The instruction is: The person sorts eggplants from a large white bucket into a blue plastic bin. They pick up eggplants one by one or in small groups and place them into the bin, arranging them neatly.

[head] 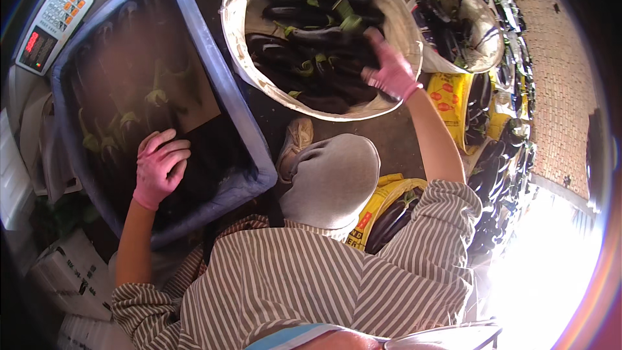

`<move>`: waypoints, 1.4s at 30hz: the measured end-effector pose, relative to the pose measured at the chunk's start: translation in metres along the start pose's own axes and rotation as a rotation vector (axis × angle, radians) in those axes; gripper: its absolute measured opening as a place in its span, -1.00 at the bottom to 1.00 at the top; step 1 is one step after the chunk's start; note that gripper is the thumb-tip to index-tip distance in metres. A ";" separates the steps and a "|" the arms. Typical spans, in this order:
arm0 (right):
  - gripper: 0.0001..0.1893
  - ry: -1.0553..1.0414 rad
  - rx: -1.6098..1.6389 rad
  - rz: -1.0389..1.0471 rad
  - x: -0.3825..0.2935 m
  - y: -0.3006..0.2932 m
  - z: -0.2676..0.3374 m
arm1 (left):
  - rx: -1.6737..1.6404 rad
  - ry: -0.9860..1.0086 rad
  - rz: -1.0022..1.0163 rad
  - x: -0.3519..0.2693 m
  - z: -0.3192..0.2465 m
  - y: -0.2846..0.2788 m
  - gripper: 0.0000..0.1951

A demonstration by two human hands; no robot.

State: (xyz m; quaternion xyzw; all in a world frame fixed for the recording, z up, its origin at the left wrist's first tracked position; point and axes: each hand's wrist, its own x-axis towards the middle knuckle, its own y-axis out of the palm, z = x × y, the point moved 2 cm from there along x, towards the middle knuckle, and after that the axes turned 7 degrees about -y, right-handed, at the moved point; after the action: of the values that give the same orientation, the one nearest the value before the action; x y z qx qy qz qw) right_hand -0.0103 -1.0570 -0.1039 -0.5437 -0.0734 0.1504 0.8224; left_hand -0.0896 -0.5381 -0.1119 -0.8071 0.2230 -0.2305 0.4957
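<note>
My left hand [163, 170], in a pink glove, hovers over a blue plastic crate [194, 9], its fingers loosely bent and nothing seen in them. Eggplants with green stem caps [129, 121] lie in rows in that crate, partly lost in haze and shadow. A round, pale-lined basket [236, 53] stands ahead, holding many dark eggplants [316, 39]. Over its right side my right hand [392, 72], also pink-gloved, reaches in with fingers spread and slightly blurred. No eggplant shows in its grasp; whether the fingertips touch one is unclear.
A digital scale [56, 22] with a lit display stands at upper left. A smaller lined basket [488, 53] of eggplants sits at upper right. Yellow bags [449, 107] and eggplant piles [491, 170] line the right side. White printed boxes [73, 277] lie at lower left.
</note>
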 end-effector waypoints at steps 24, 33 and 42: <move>-0.20 -0.137 0.299 -0.284 0.199 0.127 0.013 | 0.098 -0.051 0.106 -0.003 0.002 0.002 -0.74; 0.27 -0.251 1.967 -0.325 0.046 -0.096 0.117 | -0.027 0.050 -0.098 0.002 0.005 -0.003 -0.87; 0.10 -0.306 1.247 -0.446 0.049 0.011 0.294 | 0.165 0.024 -0.165 -0.018 0.010 0.009 -0.70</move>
State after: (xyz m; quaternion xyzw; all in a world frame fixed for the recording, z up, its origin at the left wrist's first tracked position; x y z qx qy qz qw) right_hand -0.0492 -0.7809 0.0007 0.0875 -0.1988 0.0668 0.9738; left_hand -0.0989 -0.5247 -0.1269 -0.7764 0.1420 -0.2980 0.5368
